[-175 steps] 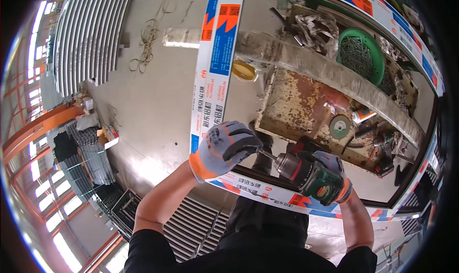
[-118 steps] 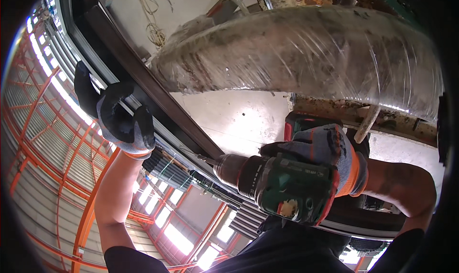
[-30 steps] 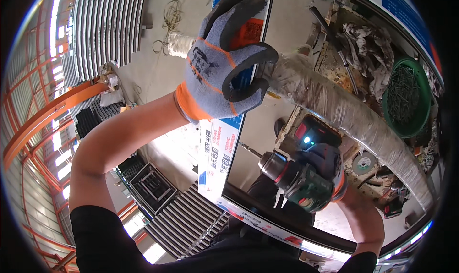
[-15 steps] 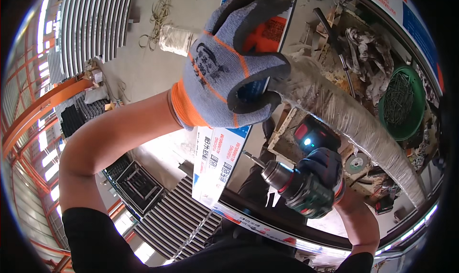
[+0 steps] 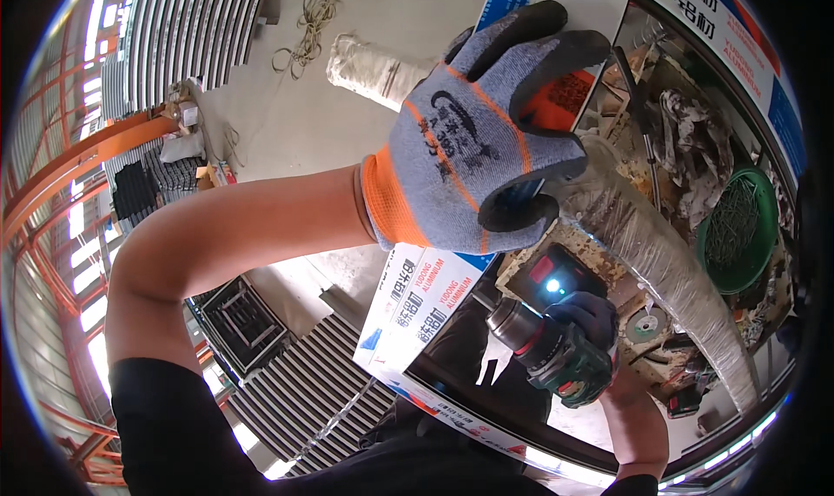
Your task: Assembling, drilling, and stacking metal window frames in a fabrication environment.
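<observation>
My left hand, in a grey knitted glove with black fingertips and an orange cuff, hangs over a frame bar covered in white, blue and red printed film. Its fingers are spread and slightly bent, with blue and orange film showing between them; contact with the bar is hard to tell. My right hand, gloved too, is closed round the grip of a dark green cordless drill. The silver chuck and bit point up and left, toward the bar. A white light glows on the drill's red-and-black battery base.
Inside the frame's opening lie a green bowl of metal fasteners, a cutting disc, a black rod and crumpled cloth. A long plastic-wrapped bundle passes beneath. Stacked metal profiles and cord lie on the floor left.
The view has shifted, so the frame and my left hand appear farther right. My left hand stays over the same bar, fingers spread. The drill remains in my right hand, its bit closer to the bar.
</observation>
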Action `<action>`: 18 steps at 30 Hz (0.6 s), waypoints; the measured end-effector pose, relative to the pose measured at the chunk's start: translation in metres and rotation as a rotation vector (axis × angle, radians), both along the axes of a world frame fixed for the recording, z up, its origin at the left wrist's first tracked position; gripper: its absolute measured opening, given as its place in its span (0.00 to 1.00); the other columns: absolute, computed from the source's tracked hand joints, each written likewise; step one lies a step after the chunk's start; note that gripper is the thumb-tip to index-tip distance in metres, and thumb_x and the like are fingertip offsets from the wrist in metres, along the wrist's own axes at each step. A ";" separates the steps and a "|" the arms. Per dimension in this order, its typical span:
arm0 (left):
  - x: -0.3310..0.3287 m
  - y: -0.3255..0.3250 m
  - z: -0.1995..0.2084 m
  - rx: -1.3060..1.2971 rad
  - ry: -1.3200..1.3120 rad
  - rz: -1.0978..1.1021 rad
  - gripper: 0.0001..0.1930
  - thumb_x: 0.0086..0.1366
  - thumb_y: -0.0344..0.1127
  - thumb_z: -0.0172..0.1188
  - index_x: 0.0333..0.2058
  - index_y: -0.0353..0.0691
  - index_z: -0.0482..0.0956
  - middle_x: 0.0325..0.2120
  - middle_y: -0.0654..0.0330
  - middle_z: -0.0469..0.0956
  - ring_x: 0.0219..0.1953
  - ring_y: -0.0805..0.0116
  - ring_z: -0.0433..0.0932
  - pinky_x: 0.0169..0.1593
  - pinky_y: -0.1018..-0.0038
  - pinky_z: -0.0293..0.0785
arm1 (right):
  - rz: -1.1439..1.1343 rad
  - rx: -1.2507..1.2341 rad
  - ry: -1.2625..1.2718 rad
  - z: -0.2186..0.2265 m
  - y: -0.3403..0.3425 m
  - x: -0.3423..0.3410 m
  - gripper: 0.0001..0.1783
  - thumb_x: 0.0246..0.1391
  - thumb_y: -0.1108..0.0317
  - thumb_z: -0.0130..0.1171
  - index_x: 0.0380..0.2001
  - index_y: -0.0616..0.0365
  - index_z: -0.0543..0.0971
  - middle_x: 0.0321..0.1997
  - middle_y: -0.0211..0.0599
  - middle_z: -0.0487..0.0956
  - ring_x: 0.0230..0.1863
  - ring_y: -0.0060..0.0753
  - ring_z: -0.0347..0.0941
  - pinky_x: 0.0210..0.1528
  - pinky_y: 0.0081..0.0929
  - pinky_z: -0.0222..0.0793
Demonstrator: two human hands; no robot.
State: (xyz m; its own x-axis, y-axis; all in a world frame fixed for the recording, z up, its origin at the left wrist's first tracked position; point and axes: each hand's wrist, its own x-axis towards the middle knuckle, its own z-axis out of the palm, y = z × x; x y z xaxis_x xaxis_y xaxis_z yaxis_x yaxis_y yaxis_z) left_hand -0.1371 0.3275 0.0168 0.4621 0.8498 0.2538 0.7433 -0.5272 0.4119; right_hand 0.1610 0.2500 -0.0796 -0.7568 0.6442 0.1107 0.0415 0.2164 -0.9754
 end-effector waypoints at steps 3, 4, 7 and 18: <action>0.000 -0.002 0.000 -0.012 -0.008 0.011 0.18 0.39 0.45 0.69 0.32 0.46 0.86 0.60 0.45 0.66 0.64 0.40 0.60 0.64 0.48 0.60 | -0.025 0.029 0.025 -0.003 -0.001 -0.006 0.23 0.38 0.55 0.70 0.35 0.60 0.80 0.31 0.40 0.77 0.30 0.42 0.76 0.32 0.37 0.73; 0.000 -0.004 0.000 -0.027 -0.006 0.021 0.19 0.40 0.45 0.69 0.33 0.46 0.86 0.60 0.46 0.65 0.64 0.40 0.60 0.64 0.48 0.59 | -0.034 0.036 0.034 -0.004 -0.003 -0.008 0.23 0.39 0.55 0.70 0.35 0.60 0.80 0.32 0.40 0.77 0.30 0.42 0.76 0.32 0.37 0.73; -0.005 -0.006 -0.005 0.095 0.046 -0.003 0.21 0.41 0.47 0.69 0.35 0.47 0.86 0.60 0.47 0.65 0.65 0.41 0.59 0.65 0.48 0.59 | -0.021 0.045 0.027 -0.012 -0.005 -0.009 0.21 0.40 0.56 0.70 0.35 0.59 0.79 0.32 0.39 0.76 0.31 0.42 0.75 0.33 0.38 0.73; 0.010 0.003 0.000 -0.034 -0.023 0.016 0.18 0.41 0.40 0.68 0.35 0.48 0.84 0.63 0.43 0.63 0.65 0.36 0.58 0.65 0.50 0.58 | 0.051 -0.343 -0.046 -0.036 -0.041 -0.003 0.23 0.50 0.67 0.62 0.51 0.57 0.76 0.45 0.37 0.81 0.30 0.32 0.76 0.33 0.29 0.74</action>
State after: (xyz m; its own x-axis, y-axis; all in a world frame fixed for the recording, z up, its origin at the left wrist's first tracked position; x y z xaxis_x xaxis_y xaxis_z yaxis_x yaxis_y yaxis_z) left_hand -0.1273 0.3306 0.0170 0.4426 0.8654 0.2348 0.7416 -0.5004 0.4468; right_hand 0.1579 0.2094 -0.1151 -0.7882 0.5992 -0.1406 0.0850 -0.1203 -0.9891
